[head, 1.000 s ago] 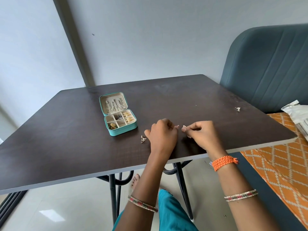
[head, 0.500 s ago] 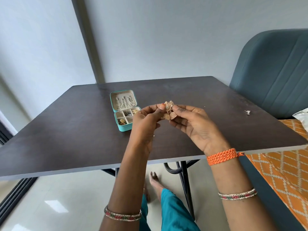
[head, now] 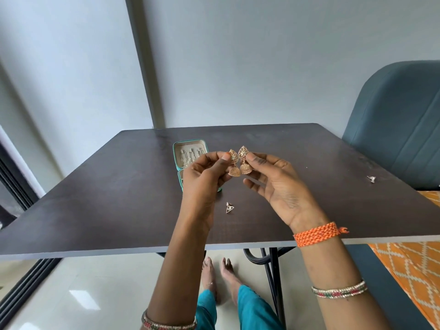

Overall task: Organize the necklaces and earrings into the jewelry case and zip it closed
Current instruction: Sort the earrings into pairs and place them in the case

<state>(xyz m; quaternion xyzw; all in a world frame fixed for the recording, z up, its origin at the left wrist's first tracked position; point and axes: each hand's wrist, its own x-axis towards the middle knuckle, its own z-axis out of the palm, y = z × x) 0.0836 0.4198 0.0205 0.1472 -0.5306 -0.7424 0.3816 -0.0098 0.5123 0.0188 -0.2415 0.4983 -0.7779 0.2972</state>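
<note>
Raised above the dark table (head: 107,210), my left hand (head: 204,184) pinches one gold bell-shaped earring (head: 233,171) by its top. My right hand (head: 278,189) pinches the matching gold earring (head: 245,167) beside it, palm turned toward me. The two earrings hang side by side, almost touching. Behind my left hand the teal jewelry case (head: 189,148) stands open, with chains fastened in its lid; its lower tray is mostly hidden. A small silver triangular earring (head: 229,207) lies on the table near my left wrist. Another small silver earring (head: 371,179) lies near the right edge.
A blue-grey upholstered chair (head: 400,129) stands at the table's right side. An orange patterned cloth (head: 414,265) covers a surface at the lower right. The table's near edge runs across under my forearms, with its black metal legs (head: 273,277) and my feet below.
My hands left the table surface, rose with the pair of gold earrings and now hold them a little apart, one in each hand. The view has tilted up and left.
</note>
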